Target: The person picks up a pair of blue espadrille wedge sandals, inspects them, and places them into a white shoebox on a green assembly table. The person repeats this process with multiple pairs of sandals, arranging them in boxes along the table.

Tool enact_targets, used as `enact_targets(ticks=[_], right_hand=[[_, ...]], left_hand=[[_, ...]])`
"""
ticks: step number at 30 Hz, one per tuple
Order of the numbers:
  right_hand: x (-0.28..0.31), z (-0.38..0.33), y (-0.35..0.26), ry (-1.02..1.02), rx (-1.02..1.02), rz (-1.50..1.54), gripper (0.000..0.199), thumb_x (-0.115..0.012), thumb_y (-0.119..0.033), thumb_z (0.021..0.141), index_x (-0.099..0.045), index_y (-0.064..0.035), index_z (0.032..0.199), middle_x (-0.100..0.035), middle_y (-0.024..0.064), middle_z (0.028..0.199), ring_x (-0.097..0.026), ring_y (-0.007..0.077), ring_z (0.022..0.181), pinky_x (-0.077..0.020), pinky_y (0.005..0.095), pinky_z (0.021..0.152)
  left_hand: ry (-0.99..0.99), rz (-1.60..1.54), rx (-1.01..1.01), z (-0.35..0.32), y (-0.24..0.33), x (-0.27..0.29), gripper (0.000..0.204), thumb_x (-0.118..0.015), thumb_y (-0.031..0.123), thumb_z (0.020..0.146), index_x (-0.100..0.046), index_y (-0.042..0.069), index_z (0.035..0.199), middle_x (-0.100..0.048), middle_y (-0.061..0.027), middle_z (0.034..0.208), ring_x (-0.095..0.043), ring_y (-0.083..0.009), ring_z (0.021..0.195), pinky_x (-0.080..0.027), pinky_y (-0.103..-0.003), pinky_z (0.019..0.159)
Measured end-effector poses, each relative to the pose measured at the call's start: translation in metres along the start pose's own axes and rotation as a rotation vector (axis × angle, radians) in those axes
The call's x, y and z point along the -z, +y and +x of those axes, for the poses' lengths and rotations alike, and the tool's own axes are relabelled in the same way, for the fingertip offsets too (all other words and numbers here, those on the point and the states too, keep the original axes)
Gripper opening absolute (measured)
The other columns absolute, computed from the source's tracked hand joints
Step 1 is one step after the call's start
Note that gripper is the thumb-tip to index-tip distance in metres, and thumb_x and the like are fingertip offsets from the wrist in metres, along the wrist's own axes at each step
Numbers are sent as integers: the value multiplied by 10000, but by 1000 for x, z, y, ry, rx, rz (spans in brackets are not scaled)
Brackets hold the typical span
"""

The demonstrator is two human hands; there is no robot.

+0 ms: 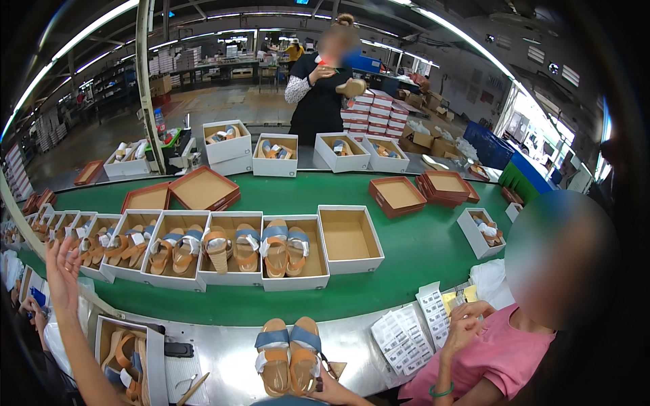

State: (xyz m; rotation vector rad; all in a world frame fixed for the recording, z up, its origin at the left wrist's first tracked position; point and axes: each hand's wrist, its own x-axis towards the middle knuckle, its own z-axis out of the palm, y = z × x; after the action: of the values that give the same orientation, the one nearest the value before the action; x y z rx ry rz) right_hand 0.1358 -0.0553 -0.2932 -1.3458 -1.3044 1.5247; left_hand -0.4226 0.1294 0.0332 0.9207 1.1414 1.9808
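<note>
Left hand (64,281): raised, fingers loosely spread, nothing held. Right hand (330,390): low, partly hidden, at heel end of pair of sandals (298,365); cannot tell how far closed or whether gripping. Sandals: blue and tan, just left of right hand, over metal table (223,352). White box (157,369), filled: below and right of left hand. Label sheets (404,338): right of right hand. Open shoebox (350,233) on green belt (420,250): beyond right hand.

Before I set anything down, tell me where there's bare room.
The green belt is bare between the empty box and the sandal box on the right. On the metal table, there is room between the near sandals and the small black object. Crowded: the belt's left, packed with a row of sandal boxes.
</note>
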Motion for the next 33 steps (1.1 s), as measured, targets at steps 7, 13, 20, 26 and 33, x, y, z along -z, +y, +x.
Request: enact_targets(ticks=[7,13,20,26,33], right_hand=[[-40,21,35,95,-120,-12,765,-581,-139,908,-122,13,1502,-376,162,1428,-455,223,1251,-439,318,971],[-49,25,38,77,-164,-29,738,-568,-153,919,-141,2,1501,-390,155,1419,-460,218,1248,-433,323,980],[-46,26,49,132,-193,-35,706,-554,-169,932,-163,-10,1499,-407,146,1410,-467,212,1243,-427,328,990],[-52,36,56,158,-208,-23,680,-541,-183,943,-182,-20,1498,-422,139,1401,-473,207,1239,-421,333,1000],[-53,38,63,144,-212,-17,651,-527,-199,956,-205,-32,1496,-438,131,1391,-479,201,1235,-414,339,1010]], left_hand=[[13,-86,321,89,-6,87,535,-604,363,930,-401,119,1361,-588,-106,1121,-586,-194,1018,-480,-310,899],[-301,1213,-421,14,-43,27,620,-626,290,907,-382,6,1402,-497,-215,1354,-535,-327,1199,-436,-417,1024],[-211,2081,249,31,22,-6,664,-699,308,792,-500,-22,1333,-317,-286,1477,-308,-364,1382,-208,-460,1160],[-283,2299,-70,45,23,8,795,-722,470,705,-535,-40,1285,-486,-294,1335,-416,-376,1316,-264,-475,1134],[-412,2072,179,66,63,-26,646,-714,378,764,-558,33,1287,-471,-256,1377,-365,-369,1354,-199,-487,1156]])
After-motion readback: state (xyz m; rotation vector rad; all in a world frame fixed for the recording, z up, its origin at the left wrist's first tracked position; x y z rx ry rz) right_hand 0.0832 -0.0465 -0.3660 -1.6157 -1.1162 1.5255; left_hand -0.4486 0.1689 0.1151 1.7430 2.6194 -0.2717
